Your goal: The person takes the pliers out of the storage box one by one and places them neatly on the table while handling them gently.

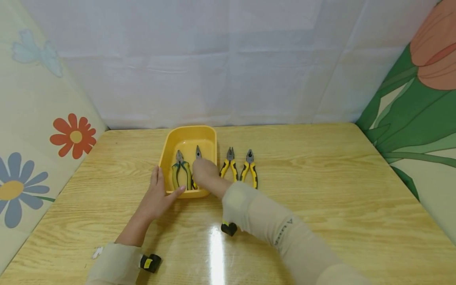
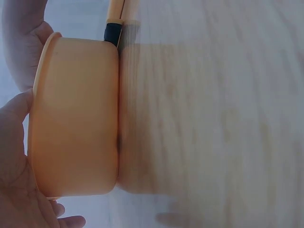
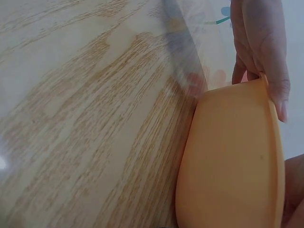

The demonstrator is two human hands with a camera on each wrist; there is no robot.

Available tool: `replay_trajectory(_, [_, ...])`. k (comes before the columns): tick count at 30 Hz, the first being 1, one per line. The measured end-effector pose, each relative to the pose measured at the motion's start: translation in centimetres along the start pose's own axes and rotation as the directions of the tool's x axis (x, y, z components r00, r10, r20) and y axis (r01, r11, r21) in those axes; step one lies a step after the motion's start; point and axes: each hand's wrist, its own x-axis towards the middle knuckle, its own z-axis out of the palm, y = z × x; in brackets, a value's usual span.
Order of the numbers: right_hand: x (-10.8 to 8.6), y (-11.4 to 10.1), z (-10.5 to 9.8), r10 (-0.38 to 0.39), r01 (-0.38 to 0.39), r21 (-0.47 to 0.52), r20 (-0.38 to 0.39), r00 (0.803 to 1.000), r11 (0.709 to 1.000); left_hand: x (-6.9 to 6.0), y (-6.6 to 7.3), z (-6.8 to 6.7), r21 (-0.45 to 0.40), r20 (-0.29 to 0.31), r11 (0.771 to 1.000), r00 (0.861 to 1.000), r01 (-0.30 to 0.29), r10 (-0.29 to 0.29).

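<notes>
A yellow plastic tray (image 1: 189,132) stands on the table. My left hand (image 1: 156,200) holds its near left corner, thumb over the front rim and fingers along the left wall. Inside lie diagonal-cutter-like pliers (image 1: 179,156) with green and yellow handles. To their right, long-nose pliers (image 1: 198,152) point away from me; my right hand (image 1: 206,173) reaches over the front wall and grips their handles, mostly hidden beneath it. In the left wrist view the tray's front wall (image 2: 76,118) hides the contents.
Right of the tray lie combination pliers (image 1: 230,153) and another pair of yellow-and-black pliers (image 1: 250,156), handles toward me. The right forearm passes close to their handle ends. A white cloth wall (image 1: 228,79) rises behind the table (image 1: 303,158), with flower-printed panels on both sides.
</notes>
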Motion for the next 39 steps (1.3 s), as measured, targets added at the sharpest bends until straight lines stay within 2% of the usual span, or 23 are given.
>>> replay_trajectory(8, [0.3,-0.2,0.5,0.030,-0.030,-0.008,0.003,1.000,1.000,-0.1,0.1,-0.1,-0.004,0.003,1.000,1.000,0.006,-0.006])
replay_trajectory(15, [0.7,-0.4,1.0,0.011,-0.013,-0.100,-0.019,1.000,0.995,-0.1,0.1,-0.1,0.001,-0.003,1.000,1.000,-0.006,0.006])
replay_trajectory(20, [0.8,-0.6,1.3,0.026,-0.029,-0.143,-0.020,0.999,0.989,-0.1,0.0,-0.1,-0.004,-0.004,1.000,1.000,-0.009,0.009])
replay_trajectory(26, [0.8,-0.7,1.4,0.024,-0.020,-0.192,0.018,1.000,0.981,0.0,0.0,0.0,0.001,-0.006,1.000,1.000,-0.008,0.008])
replay_trajectory(39, [1.3,-1.0,1.7,0.062,-0.038,-0.232,0.096,0.993,0.972,-0.1,0.1,-0.1,-0.011,-0.004,1.000,1.000,-0.007,0.007])
